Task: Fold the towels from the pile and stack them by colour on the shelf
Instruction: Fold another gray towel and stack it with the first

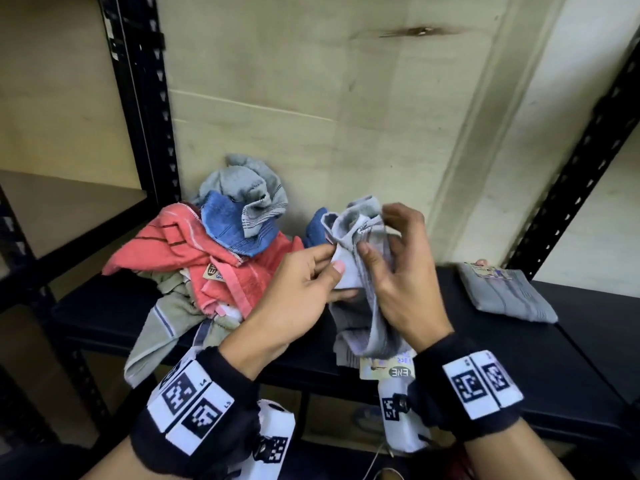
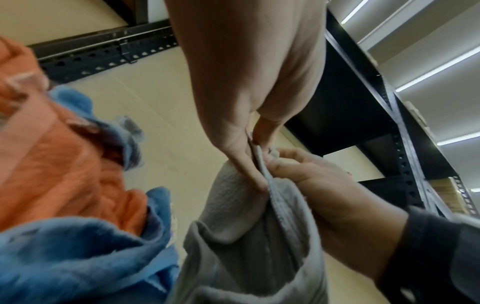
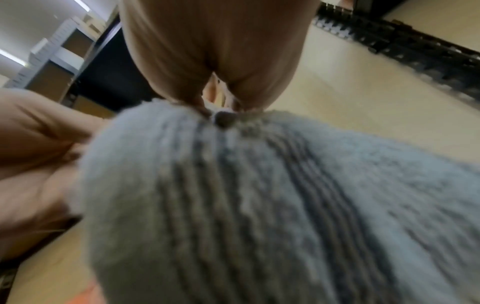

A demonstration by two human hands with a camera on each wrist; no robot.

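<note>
**Mid-fold: grey towel held between both hands above the shelf**

Largest first: black metal shelf [image 1: 571,358] with perforated uprights, backed by a pale board wall [image 1: 346,98]. On its left part, an unsorted pile [image 1: 207,258] of towels: coral towel [image 1: 180,251] with dark stripes spread widest, pale green towel [image 1: 162,327] drooping over the front edge, blue towel [image 1: 235,226] on top of the coral, crumpled grey towel [image 1: 249,185] at the summit against the wall. At far right, well apart from the pile, one folded grey towel [image 1: 505,292] lying flat on the shelf, paper label at its rear edge. Between pile and folded piece, raised above the shelf, a grey striped towel [image 1: 367,271] hanging bunched, paper tag [image 1: 388,368] dangling at its lower end. Left hand [image 1: 304,285] pinching a hem of this towel between thumb and forefinger; right hand [image 1: 398,268] gripping the same hem just beside it, thumb pressed to the cloth, fingers curled over the top. Marker-patterned black bands on both wrists.
</note>
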